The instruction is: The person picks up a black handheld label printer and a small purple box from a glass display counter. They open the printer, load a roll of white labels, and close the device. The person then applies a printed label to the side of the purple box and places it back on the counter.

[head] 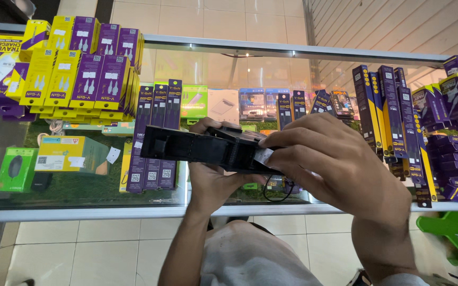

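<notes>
A long black plastic device (197, 147) with ribbed openings is held level above a glass display counter (80, 209). My left hand (212, 182) grips it from underneath, with fingertips curling over its top edge. My right hand (335, 161) covers its right end and pinches a small white label or tab (263, 155) there. A thin black cable (278, 191) loops down beneath the device between my hands.
Yellow and purple accessory boxes (75, 74) are stacked at the counter's left. Dark blue and yellow boxes (398, 116) stand in rows at the right. A green mouse box (16, 169) and other packages lie under the glass. A green stool (454, 235) sits at lower right on the tiled floor.
</notes>
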